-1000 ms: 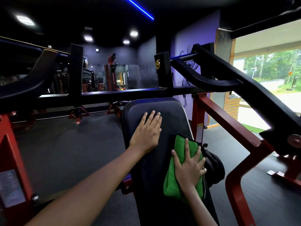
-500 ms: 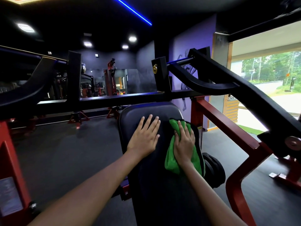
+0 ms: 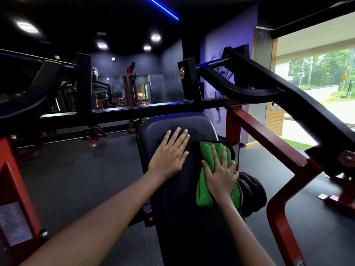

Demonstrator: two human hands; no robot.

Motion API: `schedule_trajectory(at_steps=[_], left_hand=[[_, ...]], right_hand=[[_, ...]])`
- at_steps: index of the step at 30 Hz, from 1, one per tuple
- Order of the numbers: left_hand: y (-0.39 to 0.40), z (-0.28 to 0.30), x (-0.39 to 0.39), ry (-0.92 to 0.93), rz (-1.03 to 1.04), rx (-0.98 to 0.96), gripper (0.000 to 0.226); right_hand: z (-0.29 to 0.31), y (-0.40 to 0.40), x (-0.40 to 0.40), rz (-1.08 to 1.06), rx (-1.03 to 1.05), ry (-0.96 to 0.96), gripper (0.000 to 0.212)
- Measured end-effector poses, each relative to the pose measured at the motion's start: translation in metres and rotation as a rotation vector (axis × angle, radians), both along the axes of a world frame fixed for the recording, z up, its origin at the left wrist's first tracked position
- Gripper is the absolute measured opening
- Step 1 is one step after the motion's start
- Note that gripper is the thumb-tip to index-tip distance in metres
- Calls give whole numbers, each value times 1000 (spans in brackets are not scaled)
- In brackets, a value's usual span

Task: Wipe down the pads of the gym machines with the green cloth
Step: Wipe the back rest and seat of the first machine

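Green cloth lies folded along the right edge of the black back pad, about halfway up the pad's visible length, part of it hanging over that edge. Right hand presses flat on top of the cloth, fingers straight and spread, fingertips pointing toward the pad's top; the little finger sits at the pad's right rim. No pinch, just palm and fingers bearing down.

Left hand rests flat on the bare pad, just left of the cloth and slightly higher, fingers straight and close together, holding nothing. A narrow strip of black vinyl separates the two hands.

Pad is tilted, rounded top end away from the viewer. Behind the pad's top runs a black crossbar. Right of the pad, a red frame member slants down, with a black lever arm above it. Black weight plates sit just right of the pad, behind the cloth. Left of the pad, dark rubber floor. Far right of the pad, a bright opening shows trees outside.
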State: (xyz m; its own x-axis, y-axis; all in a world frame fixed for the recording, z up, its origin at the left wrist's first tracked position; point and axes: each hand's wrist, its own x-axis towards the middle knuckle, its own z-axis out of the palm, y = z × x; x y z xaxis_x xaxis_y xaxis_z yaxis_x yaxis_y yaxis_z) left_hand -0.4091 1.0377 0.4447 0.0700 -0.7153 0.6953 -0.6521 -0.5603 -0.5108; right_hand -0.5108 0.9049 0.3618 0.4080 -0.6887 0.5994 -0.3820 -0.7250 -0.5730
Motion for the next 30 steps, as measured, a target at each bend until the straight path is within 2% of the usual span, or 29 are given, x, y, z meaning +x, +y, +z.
schedule_trajectory(at_steps=[5,9,12,15,20,22,27,30], left_hand=[[0,0,-1,-5,-15,-15,55],[-2,0,0,1,1,1,55],[-1,1,1,-6,12,13,55],[-1,-1,1,-5,5,13,55],[-1,-1,2,-16,21,3,55],[-1,-2,3,-24,4,-5,55],[-1,-1,3,-46,-41,-16,55],[0,-5,2,-62,-79,-18,55]], right_hand=[[-45,22,-16,-83,2,-112,57],[-33,48,-7,-95,100,-184,54],[-48,82,-13,-46,-95,-108,53],[-79,71,-30,-15,-215,-29,53],[-66,41,-25,-52,55,-119,55],[-55,53,-20,-59,69,-120,54],[-85,101,-31,-4,-182,-74,57],[-110,83,-49,37,-294,-6,70]])
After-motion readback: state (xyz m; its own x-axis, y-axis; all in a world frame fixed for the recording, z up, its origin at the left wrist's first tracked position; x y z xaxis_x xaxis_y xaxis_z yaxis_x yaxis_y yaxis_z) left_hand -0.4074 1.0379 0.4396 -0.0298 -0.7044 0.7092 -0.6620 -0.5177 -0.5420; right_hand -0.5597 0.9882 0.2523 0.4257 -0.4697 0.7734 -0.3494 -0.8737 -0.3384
